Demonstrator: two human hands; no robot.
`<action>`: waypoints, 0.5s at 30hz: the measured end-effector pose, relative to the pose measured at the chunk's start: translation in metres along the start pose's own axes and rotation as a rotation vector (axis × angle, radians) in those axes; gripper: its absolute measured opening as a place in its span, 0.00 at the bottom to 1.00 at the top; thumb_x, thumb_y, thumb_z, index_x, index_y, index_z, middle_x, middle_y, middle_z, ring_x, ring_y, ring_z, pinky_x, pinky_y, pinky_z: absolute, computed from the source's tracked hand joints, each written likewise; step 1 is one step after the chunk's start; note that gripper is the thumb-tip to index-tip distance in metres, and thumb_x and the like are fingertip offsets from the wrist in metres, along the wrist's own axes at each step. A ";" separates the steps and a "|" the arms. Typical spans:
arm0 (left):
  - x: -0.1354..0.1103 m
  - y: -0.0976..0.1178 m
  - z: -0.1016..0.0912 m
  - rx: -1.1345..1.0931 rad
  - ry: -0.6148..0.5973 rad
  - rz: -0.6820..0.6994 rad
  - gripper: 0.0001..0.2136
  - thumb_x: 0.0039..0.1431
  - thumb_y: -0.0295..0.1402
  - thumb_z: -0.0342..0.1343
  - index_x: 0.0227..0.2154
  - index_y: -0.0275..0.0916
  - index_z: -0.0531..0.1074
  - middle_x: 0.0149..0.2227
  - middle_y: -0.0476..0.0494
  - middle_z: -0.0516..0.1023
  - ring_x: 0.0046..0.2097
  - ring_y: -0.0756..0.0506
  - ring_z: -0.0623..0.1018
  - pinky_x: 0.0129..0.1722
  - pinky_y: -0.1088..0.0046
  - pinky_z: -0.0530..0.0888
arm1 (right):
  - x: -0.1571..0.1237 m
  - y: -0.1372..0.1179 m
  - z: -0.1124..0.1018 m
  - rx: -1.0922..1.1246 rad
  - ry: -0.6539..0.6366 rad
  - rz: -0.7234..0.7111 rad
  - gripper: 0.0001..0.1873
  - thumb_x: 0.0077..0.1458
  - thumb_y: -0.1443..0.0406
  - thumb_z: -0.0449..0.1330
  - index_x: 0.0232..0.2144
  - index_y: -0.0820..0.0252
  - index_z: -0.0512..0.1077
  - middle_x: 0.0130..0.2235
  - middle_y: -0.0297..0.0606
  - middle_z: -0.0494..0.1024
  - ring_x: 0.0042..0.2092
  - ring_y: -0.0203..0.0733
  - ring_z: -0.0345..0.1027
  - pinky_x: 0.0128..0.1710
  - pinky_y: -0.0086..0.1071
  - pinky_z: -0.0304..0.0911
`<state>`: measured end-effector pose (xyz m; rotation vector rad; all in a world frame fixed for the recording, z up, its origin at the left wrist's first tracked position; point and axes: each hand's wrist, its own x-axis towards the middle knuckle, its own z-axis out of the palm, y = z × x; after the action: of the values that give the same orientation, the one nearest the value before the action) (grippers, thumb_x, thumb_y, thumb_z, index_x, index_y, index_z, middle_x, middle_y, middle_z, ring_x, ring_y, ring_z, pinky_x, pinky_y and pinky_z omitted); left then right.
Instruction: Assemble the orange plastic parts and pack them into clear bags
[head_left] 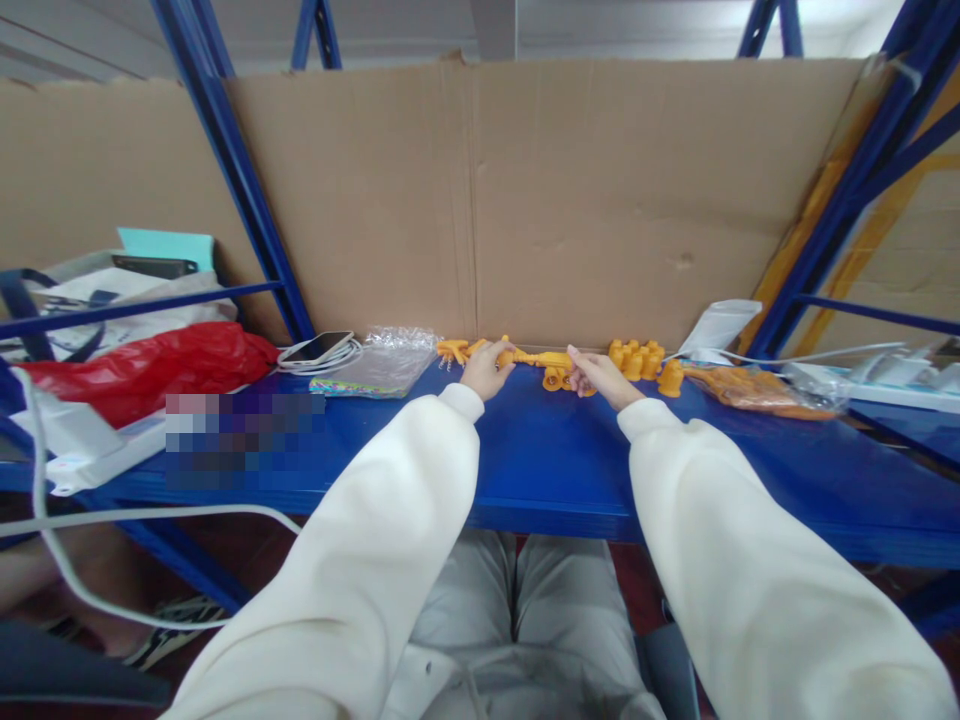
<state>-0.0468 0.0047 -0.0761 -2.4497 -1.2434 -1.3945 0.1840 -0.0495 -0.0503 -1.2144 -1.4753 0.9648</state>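
Orange plastic parts lie in a row along the back of the blue shelf, against the cardboard. My left hand [487,370] is at the long orange pieces [451,350], its fingers bent over them; what lies inside its grip is hidden. My right hand [598,377] has its fingers drawn together beside the round orange rings [555,378]; anything it pinches is too small to make out. A flat orange part [551,358] lies between the two hands. To the right of my right hand stand several orange cup-shaped parts [636,358], with one orange cup [670,378] a little apart.
A clear plastic bag [386,365], a phone [328,347] and a coiled white cable [322,362] are on the left. Farther left lies a red bag [165,370]. A bag of orange parts [765,390] lies right. Blue posts [240,180] and cardboard [562,200] bound the shelf.
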 end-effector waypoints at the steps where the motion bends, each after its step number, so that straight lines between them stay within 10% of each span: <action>1: 0.000 0.000 0.000 -0.001 0.000 0.000 0.10 0.57 0.27 0.60 0.42 0.40 0.76 0.40 0.44 0.78 0.42 0.44 0.80 0.46 0.64 0.78 | -0.001 -0.001 0.000 -0.006 0.005 0.003 0.26 0.62 0.48 0.57 0.20 0.59 0.65 0.14 0.34 0.70 0.14 0.30 0.61 0.15 0.22 0.58; 15: 0.000 0.001 -0.001 -0.025 0.018 -0.072 0.11 0.55 0.25 0.62 0.41 0.39 0.76 0.40 0.42 0.79 0.42 0.43 0.80 0.47 0.64 0.79 | -0.006 -0.004 0.000 0.029 -0.045 0.016 0.20 0.64 0.54 0.59 0.25 0.60 0.68 0.18 0.34 0.75 0.18 0.32 0.67 0.20 0.22 0.63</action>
<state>-0.0466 0.0036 -0.0748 -2.4259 -1.3308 -1.4553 0.1834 -0.0558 -0.0472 -1.1923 -1.4834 1.0275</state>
